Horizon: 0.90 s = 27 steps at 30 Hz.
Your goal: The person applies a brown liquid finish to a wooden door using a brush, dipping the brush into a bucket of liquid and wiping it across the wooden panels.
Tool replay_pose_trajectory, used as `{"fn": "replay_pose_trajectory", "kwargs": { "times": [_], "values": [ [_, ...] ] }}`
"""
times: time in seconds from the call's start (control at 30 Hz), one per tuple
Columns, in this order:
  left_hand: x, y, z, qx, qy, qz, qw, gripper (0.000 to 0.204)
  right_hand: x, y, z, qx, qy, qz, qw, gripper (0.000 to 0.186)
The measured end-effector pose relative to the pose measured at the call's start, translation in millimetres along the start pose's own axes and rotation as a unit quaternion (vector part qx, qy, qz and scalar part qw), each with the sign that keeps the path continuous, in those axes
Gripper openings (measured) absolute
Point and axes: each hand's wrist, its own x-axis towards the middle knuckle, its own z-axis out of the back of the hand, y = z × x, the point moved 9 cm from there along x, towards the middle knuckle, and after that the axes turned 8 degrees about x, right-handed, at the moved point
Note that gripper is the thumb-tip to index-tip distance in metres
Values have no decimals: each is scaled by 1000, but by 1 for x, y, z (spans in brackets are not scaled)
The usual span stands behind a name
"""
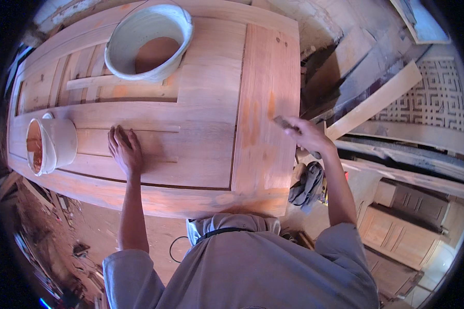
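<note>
A large wooden panelled door lies flat in front of me. On its middle rests my left hand, fingers loosely bent and holding nothing, close to a thin groove. My right hand is closed round a putty knife, its blade pointing left over the door's right end board. Orange filler smears mark that board and the near edge. At the left stands a small white tub, tilted in view, with orange-brown paste inside. A bigger white bucket with brown contents stands on the far part.
Right of the door, boards and a pale plank lean near a patterned lattice panel. Small cabinet doors lie at the lower right. A dark cloth bundle sits by the door's right corner. Wood scraps litter the floor at left.
</note>
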Motion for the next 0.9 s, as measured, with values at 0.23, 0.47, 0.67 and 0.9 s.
{"fn": "replay_pose_trajectory", "kwargs": {
  "times": [0.23, 0.47, 0.67, 0.9],
  "values": [
    [4, -3, -4, 9, 7, -5, 1000, 50, 52, -117, 31, 229, -103, -7, 968, 21],
    [4, -3, -5, 13, 18, -5, 1000, 48, 107, -76, 68, -145, -182, -40, 972, 51],
    [4, -1, -10, 15, 18, -8, 1000, 49, 128, -55, 73, -180, -145, -22, 973, 52],
    [5, -1, -12, 24, 23, -14, 999, 48, 134, -52, 70, -209, -159, -9, 965, 48]
  ]
}}
